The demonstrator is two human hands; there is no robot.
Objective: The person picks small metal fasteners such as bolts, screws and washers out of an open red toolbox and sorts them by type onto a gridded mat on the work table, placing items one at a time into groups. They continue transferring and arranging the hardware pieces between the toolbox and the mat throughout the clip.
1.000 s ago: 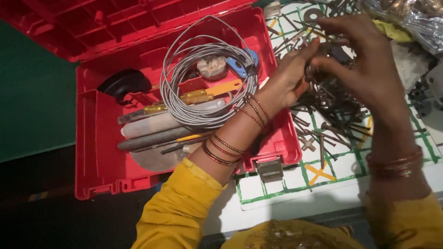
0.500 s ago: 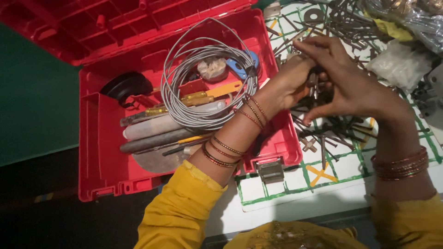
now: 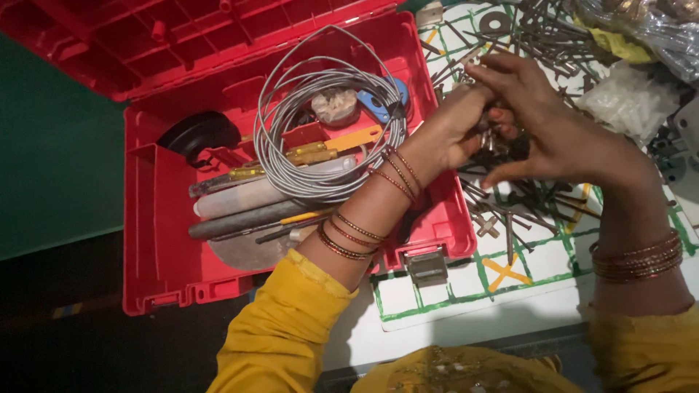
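An open red toolbox (image 3: 167, 255) sits furthest left of the fingers, holding a black round object (image 3: 198, 133), a coil of grey wire (image 3: 320, 138) and long tools with yellow handles (image 3: 313, 154). Over its right edge the left hand (image 3: 451, 131) reaches, its fingers (image 3: 473, 98) curled together around a small bunch of screws (image 3: 489, 138). Just right of them the right hand (image 3: 561, 131) cups the same bunch, its fingers (image 3: 502, 69) spread and bent over it. Under both hands loose nails (image 3: 510, 211) lie on the table (image 3: 437, 327), on a white sheet with green lines (image 3: 539, 269). Beyond the right fingers lies a clear bag of white plugs (image 3: 630, 98).
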